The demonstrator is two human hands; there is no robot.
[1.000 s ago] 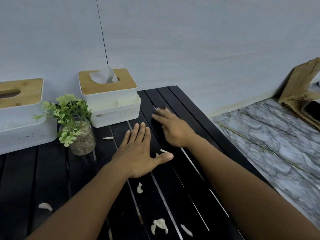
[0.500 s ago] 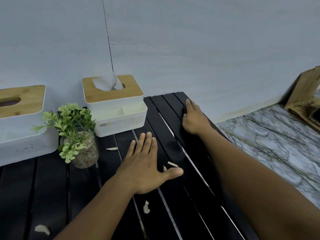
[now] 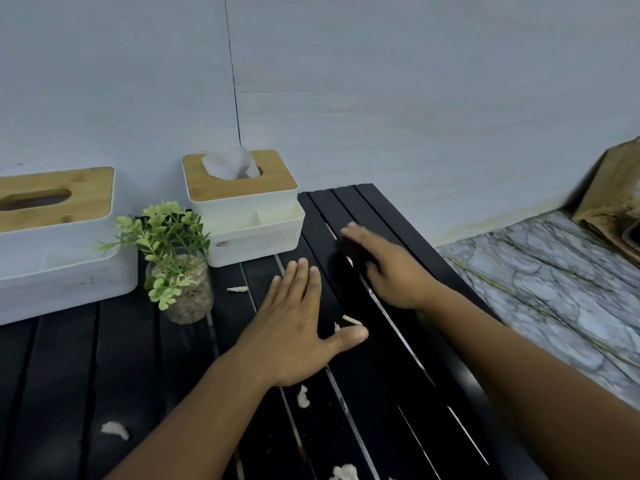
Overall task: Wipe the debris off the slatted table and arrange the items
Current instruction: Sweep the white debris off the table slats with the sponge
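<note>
While debris [image 3: 303,397] litters the table [image 3: 388,393], both hands (left [image 3: 296,329], right [image 3: 388,268]) lie flat, empty.

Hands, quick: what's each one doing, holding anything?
Left hand: open, flat on the slatted table, holding nothing.
Right hand: blurred over the slats; grip cannot be told.

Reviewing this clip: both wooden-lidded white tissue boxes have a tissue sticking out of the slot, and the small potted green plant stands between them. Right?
Not quite. In the head view only the smaller wooden-lidded white tissue box shows a tissue; the larger box's slot is empty. The small potted green plant does stand between them.
</note>
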